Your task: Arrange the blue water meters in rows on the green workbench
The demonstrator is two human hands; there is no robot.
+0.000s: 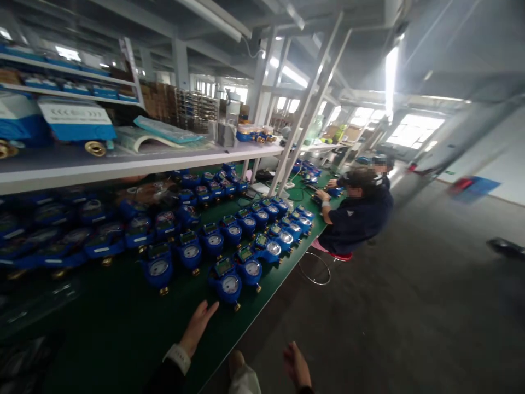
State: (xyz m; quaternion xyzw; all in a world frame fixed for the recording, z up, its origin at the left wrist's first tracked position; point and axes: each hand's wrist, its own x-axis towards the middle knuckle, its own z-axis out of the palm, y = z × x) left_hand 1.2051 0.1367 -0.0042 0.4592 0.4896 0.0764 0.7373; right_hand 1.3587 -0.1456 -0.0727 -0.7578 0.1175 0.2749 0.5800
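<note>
My left hand [199, 326] is over the green table near its front edge, fingers stretched out and apart, holding nothing. Just beyond its fingertips stands the nearest blue water meter [228, 285], with a round dial, a small display and brass ends; a slight gap seems to lie between them. My right hand [297, 365] hangs in the air past the table edge, above the floor. Its fingers look loosely extended, and nothing shows in them. More blue water meters [191, 253] stand in rows along the table, the nearest ones with green circuit boards showing.
A white shelf [164, 162] runs above the table, carrying blue-and-white devices [77, 121] and plastic-wrapped sheets [168, 131]. White posts [301, 109] rise midway. Two people sit farther along the table, the nearer in a dark shirt [361, 219]. A stool's foot ring [315, 269] shows below.
</note>
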